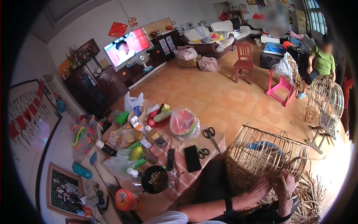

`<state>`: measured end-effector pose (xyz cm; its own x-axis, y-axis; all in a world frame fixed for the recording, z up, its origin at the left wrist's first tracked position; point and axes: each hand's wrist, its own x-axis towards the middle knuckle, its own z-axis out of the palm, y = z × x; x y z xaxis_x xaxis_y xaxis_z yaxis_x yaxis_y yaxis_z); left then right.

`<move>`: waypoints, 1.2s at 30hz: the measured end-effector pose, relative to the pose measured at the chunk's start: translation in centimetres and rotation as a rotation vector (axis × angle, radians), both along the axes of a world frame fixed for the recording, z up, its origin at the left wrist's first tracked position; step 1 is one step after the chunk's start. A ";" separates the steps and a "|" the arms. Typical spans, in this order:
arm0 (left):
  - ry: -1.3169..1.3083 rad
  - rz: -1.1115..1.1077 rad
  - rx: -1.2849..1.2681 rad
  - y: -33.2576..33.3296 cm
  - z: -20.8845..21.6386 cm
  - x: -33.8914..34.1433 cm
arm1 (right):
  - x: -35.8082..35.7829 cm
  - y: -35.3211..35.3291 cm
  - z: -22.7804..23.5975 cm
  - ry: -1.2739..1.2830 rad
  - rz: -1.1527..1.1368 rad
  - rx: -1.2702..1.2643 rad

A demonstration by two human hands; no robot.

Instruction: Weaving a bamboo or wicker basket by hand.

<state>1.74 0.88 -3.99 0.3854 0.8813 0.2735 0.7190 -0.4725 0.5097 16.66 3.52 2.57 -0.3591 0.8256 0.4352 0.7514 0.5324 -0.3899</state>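
Note:
A large open-frame basket [268,145] of thin upright stakes lies tilted at my lap, with a braided brown straw band [238,173] woven along its near side. My left hand [263,186] is at the near edge of the weave, its fingers closed around the straw band and partly hidden by it. Right beside it, my right hand [285,184] is closed on a straw strand at the basket's near right corner. Something blue shows inside the basket. Below my hands, loose dry straw [309,198] spreads in a heap.
On my left, a cloth-covered table [179,183] bears scissors [212,139], a black phone [192,158], a wrapped watermelon half [184,124] and a dark bowl [154,180]. Across the room, a person in green [323,61] sits behind another basket [324,100]. A pink stool [281,87] stands nearby.

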 end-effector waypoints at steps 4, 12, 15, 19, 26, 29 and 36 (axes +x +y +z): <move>0.020 -0.032 0.100 -0.2 0.2 -1.1 | -1.1 0.0 -1.1 0.151 -0.005 0.067; 0.021 -0.088 0.039 0.3 1.0 -1.2 | -0.2 -0.2 -4.7 0.427 -0.114 -0.116; -0.023 -0.081 0.048 0.2 0.9 -1.4 | -0.7 0.1 -3.0 -0.062 -0.034 0.374; -0.106 -0.058 0.278 0.3 -1.7 -1.1 | -1.3 -0.6 -4.6 0.725 -0.336 -0.292; -0.099 -0.115 0.080 1.0 1.1 -1.5 | 4.8 -2.9 -5.1 1.447 -0.234 -0.699; -0.126 -0.165 0.030 1.1 2.5 -2.2 | 3.4 -4.9 -8.4 1.774 -0.254 -0.599; -0.123 -0.352 -0.270 2.6 4.1 -3.4 | 1.4 -4.7 -1.4 0.782 -0.263 -0.822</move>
